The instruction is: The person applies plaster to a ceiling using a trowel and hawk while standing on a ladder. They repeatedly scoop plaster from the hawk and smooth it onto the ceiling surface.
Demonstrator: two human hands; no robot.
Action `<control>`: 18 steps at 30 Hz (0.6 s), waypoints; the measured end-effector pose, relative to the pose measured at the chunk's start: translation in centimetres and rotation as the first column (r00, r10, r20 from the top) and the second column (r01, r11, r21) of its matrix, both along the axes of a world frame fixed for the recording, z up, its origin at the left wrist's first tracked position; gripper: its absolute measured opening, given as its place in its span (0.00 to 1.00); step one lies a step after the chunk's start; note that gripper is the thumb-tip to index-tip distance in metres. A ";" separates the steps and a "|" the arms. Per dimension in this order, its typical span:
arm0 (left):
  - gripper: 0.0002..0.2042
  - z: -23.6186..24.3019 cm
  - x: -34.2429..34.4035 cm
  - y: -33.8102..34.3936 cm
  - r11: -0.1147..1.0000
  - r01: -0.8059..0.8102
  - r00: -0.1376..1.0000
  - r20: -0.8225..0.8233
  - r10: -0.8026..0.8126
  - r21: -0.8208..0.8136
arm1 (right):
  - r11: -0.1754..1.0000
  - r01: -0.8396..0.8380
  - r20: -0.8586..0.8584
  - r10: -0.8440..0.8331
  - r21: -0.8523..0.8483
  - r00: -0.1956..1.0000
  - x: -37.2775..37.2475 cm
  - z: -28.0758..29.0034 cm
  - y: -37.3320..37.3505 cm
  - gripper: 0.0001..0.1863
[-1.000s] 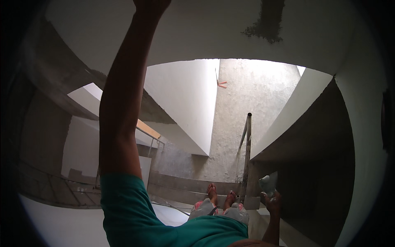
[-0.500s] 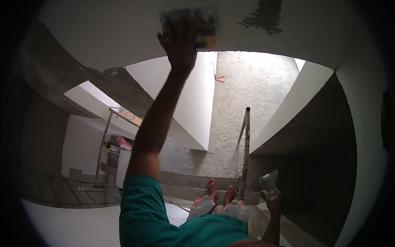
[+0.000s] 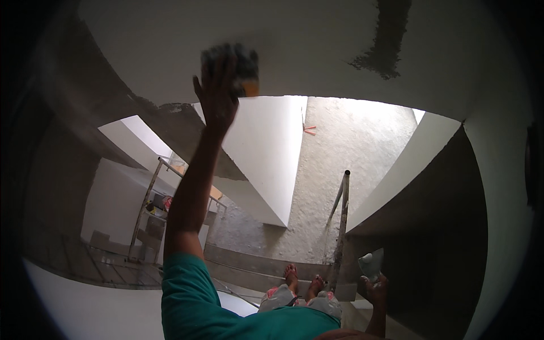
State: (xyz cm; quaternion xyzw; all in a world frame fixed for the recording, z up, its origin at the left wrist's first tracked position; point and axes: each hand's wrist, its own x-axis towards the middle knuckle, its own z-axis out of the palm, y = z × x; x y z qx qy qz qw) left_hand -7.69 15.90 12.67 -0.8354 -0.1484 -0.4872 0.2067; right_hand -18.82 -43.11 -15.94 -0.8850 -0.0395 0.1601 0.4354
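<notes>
My left hand [image 3: 218, 96] is raised on a wide, dark, flat tool with a yellow-orange patch [image 3: 249, 86], against the pale plastered surface [image 3: 306, 51] above; motion blurs both. An irregular dark grey patch [image 3: 385, 54] marks that surface to the right. Low at the right, my right hand [image 3: 375, 289] holds a putty knife [image 3: 371, 262], with a lump of white paste on its blade. My bare feet [image 3: 292, 275] rest on grey planks below.
A metal tube [image 3: 344, 204] rises beside my feet. At left stands a scaffold frame [image 3: 146, 204] with assorted items on it. White angled walls [image 3: 260, 158] border a rough, bright grey floor [image 3: 351, 141]; a small orange object [image 3: 309, 129] lies at its edge.
My raised left hand first came into view with the tool, moving right, then shifted down and left in the picture. The view has moved slightly; my right hand still holds the putty knife.
</notes>
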 end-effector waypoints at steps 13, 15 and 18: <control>0.32 17.1 3.2 3.9 0.996 0.066 0.976 0.204 -0.077 0.060 | 0.988 -0.029 0.002 0.029 -0.151 1.000 0.2 -1.7 1.5 0.21; 0.31 16.2 3.4 3.3 0.998 0.054 0.985 0.164 -0.060 0.045 | 0.997 -0.042 0.002 0.042 -0.070 0.999 0.0 -1.0 1.8 0.18; 0.31 12.3 3.7 3.3 0.998 -0.005 0.987 0.161 -0.006 0.065 | 0.995 -0.061 -0.035 0.064 0.074 0.997 0.1 1.4 3.1 0.14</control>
